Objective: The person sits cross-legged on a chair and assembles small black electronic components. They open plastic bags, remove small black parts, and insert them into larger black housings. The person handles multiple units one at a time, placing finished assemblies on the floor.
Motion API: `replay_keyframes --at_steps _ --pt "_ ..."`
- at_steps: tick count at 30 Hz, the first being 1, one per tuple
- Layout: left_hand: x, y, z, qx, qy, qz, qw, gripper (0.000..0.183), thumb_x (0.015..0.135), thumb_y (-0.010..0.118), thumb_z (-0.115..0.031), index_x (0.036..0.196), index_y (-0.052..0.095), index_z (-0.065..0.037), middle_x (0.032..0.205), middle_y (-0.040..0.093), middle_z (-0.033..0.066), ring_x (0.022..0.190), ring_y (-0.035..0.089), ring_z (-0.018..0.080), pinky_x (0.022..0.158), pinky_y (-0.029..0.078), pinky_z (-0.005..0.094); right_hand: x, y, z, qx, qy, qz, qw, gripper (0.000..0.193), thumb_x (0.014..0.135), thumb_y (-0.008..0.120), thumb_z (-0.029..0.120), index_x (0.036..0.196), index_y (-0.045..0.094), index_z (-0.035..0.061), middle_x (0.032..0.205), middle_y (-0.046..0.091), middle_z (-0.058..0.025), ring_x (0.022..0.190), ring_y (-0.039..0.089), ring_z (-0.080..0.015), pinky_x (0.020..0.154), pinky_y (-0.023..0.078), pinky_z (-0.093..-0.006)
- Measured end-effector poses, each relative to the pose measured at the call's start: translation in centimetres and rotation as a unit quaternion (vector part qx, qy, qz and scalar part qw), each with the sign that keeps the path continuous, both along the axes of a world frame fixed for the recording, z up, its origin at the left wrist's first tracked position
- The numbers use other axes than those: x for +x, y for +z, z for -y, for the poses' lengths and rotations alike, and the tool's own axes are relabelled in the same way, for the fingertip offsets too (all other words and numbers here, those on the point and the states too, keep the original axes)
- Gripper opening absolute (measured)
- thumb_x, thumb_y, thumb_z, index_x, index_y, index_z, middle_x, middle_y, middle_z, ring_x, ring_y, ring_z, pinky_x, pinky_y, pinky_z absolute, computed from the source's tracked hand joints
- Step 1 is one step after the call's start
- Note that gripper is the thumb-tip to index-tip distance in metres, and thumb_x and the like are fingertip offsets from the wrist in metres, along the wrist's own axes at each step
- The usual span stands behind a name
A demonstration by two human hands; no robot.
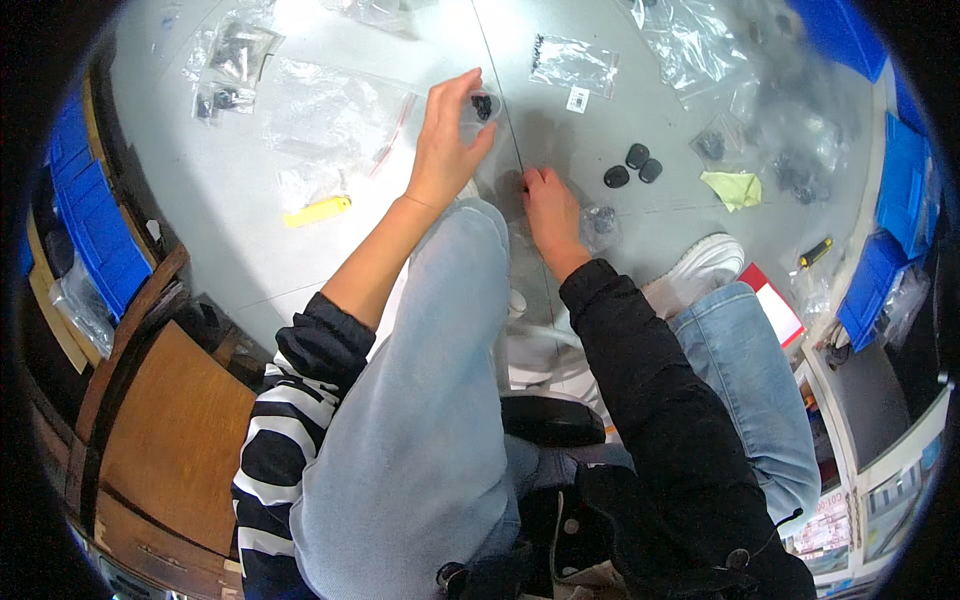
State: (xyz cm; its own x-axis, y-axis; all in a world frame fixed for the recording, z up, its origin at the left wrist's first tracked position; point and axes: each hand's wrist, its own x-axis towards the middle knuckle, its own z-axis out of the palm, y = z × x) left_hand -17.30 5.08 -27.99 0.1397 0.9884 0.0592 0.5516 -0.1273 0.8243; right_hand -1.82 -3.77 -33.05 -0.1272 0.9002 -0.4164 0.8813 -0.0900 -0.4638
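Two hands over grey floor: left hand [447, 140] pinches a small clear bag [481, 108] of dark parts, raised. Right hand [550, 208] fingers curled down beside another clear bag [600, 224], grip seemingly empty. Three black pieces [632, 166] lie loose nearby.

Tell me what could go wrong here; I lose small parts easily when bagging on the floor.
The left hand holds a small clear bag of dark parts up off the floor; if it tips, pieces may spill. Three loose black oval parts lie unbagged near the right hand and could be knocked aside. The white sneaker sits close to scattered clear bags, which might get stepped on.
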Motion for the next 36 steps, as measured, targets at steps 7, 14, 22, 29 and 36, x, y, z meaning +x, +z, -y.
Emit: replay_keyframes --at_steps 7,14,22,29,36 --pt "-0.3 -0.5 0.3 -0.025 0.013 0.015 0.999 0.063 0.068 0.065 0.003 0.125 0.038 -0.008 0.112 0.046 0.0135 0.104 0.05 0.0277 0.087 0.043 0.0332 -0.5 4.1 -3.6 0.037 -0.123 -0.194 0.973 0.012 0.075 0.062 0.009 0.085 0.059 0.0042 0.082 0.056 -0.0087 0.071 0.059 -0.0244 0.06 0.047 -0.0336" --pt "0.1 -0.2 0.5 -0.019 0.002 0.007 1.0 0.065 0.067 0.065 0.005 0.125 0.038 -0.008 0.112 0.047 0.0139 0.104 0.049 0.0288 0.088 0.042 0.0346 -2.9 8.7 -8.7 0.11 -0.189 -0.339 0.915 0.011 0.076 0.063 0.009 0.085 0.063 0.003 0.083 0.059 -0.0076 0.065 0.057 -0.0189 0.059 0.045 -0.0273" --pt "0.2 -0.2 -1.4 0.021 0.048 -0.014 0.998 0.062 0.068 0.067 0.003 0.124 0.04 -0.005 0.111 0.048 0.0122 0.103 0.051 0.0245 0.087 0.044 0.032 5.5 5.5 -3.4 0.04 -0.333 -0.197 0.921 0.011 0.079 0.062 0.009 0.084 0.063 0.0003 0.072 0.06 -0.0028 0.06 0.052 -0.0091 0.058 0.042 -0.0226" --pt "-0.9 -0.3 -5.7 0.058 -0.054 -0.18 0.981 0.053 0.072 0.067 -0.007 0.12 0.044 -0.003 0.11 0.049 0.0147 0.102 0.049 0.03 0.086 0.042 0.035 9.6 4.5 1.0 0.012 -0.382 -0.169 0.908 0.012 0.079 0.061 0.012 0.084 0.063 0.0008 0.075 0.061 -0.0064 0.059 0.053 -0.0119 0.057 0.044 -0.0264" --pt "0.5 -1.3 -9.4 0.07 0.01 -0.204 0.976 0.064 0.07 0.072 -0.019 0.123 0.041 -0.003 0.118 0.045 0.0168 0.107 0.046 0.0335 0.089 0.04 0.0385 10.7 4.4 0.6 0.013 -0.373 -0.184 0.909 0.015 0.079 0.06 0.013 0.087 0.062 0.0005 0.079 0.063 -0.0094 0.063 0.058 -0.0176 0.06 0.046 -0.0295"
